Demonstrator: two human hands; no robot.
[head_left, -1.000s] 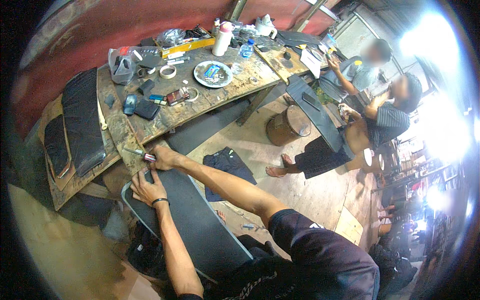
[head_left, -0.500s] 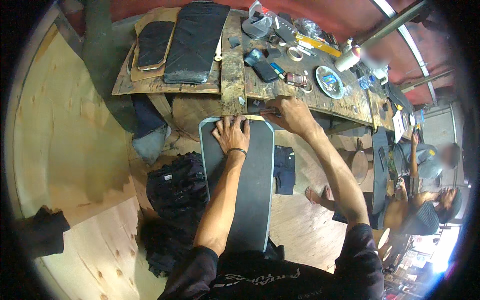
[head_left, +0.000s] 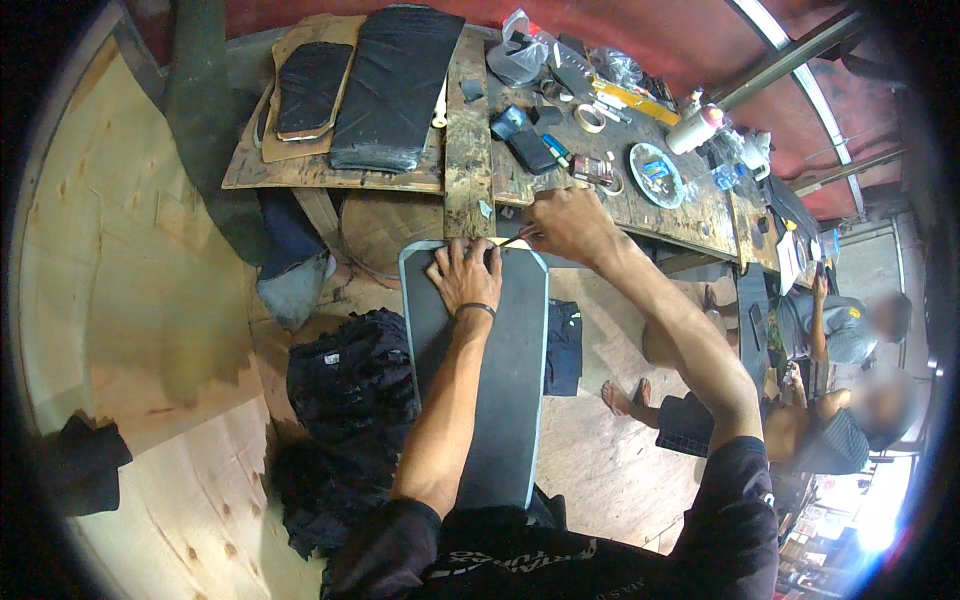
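Observation:
A long dark panel (head_left: 505, 340) with cut corners and a pale grey-blue border stretches away from my body. Its far end meets the bench. My left hand (head_left: 466, 275) lies on that end with its fingers stretched out, their tips at the far edge. Just to the right, my right hand (head_left: 575, 228) is closed around a thin tool (head_left: 521, 236) with a reddish handle and a dark narrow tip. The tip reaches the panel's far edge beside my left fingers, where a bit of pale yellow strip shows. The tool's exact kind is too small to make out.
Black padded panels (head_left: 395, 85) lie on the worn wooden bench (head_left: 467, 190). Tape rolls (head_left: 590, 118), a round dish (head_left: 657, 175) and a white bottle (head_left: 694, 130) stand farther right. Dark cloth (head_left: 350, 375) is heaped left of the panel. Two people sit at the right.
My right hand has shifted slightly left, and its tool now shows with the tip at the panel's edge. Less of the yellow strip is visible. My left hand stays on the panel.

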